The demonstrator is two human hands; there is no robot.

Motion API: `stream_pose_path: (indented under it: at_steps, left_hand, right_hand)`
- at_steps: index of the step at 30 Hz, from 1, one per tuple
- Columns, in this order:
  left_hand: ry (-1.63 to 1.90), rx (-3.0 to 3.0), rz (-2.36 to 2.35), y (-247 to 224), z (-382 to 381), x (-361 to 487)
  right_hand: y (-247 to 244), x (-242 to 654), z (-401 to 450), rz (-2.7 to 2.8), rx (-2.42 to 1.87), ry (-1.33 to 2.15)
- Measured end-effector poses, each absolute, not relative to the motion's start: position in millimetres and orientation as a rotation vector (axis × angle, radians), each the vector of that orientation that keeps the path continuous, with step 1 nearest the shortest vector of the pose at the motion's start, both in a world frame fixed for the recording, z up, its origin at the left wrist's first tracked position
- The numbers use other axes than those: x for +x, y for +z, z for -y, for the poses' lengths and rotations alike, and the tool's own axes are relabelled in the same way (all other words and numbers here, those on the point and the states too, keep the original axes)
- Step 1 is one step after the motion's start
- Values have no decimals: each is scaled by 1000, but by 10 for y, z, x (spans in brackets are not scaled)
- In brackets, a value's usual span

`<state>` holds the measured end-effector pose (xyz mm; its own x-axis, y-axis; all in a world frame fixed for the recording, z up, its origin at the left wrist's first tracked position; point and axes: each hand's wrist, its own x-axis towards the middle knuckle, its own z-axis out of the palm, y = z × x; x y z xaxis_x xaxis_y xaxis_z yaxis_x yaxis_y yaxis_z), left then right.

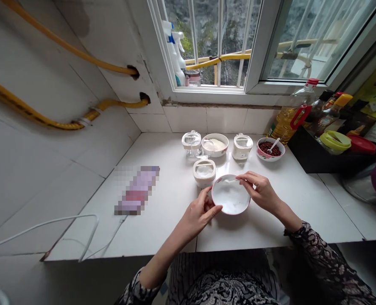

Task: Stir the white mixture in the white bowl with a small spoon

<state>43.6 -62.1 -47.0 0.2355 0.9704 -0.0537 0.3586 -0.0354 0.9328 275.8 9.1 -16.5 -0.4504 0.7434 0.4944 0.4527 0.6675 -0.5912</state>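
Note:
A white bowl with a pink-red rim stands near the front of the counter, with white matter inside that I cannot identify. My left hand grips its left side, thumb on the near rim. Over the far right rim, my right hand pinches the handle of a small white spoon, whose other end reaches into the bowl. Just behind my left hand is a lidded seasoning jar with white contents.
Farther back are a clear lidded jar, a bowl of pale grains or powder, another seasoning jar and a bowl of red beans with a spoon. An oil bottle and black box stand right. A cable lies left.

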Motion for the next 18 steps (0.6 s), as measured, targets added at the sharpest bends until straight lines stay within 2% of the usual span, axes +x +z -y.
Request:
stream_pose_path:
  at_steps: [4, 8, 11, 15, 18]
  left_hand:
    - [930, 1654, -1337, -516, 510, 497]
    - [1067, 1865, -1585, -616, 561, 493]
    - [1083, 2128, -1694, -677, 645, 477]
    - [1037, 2383, -1638, -675, 687, 485]
    - [1039, 2483, -1579, -655, 682, 491]
  right_hand:
    - [-57, 2811, -232, 2157, -916, 566]
    - [-42, 2798, -326, 2135, -930, 581]
    - [-105, 2774, -360, 2123, -950, 461]
    - [-180, 2794, -372, 2189, -1010, 226]
    - [-159, 2852, -365, 2197, -1023, 177]
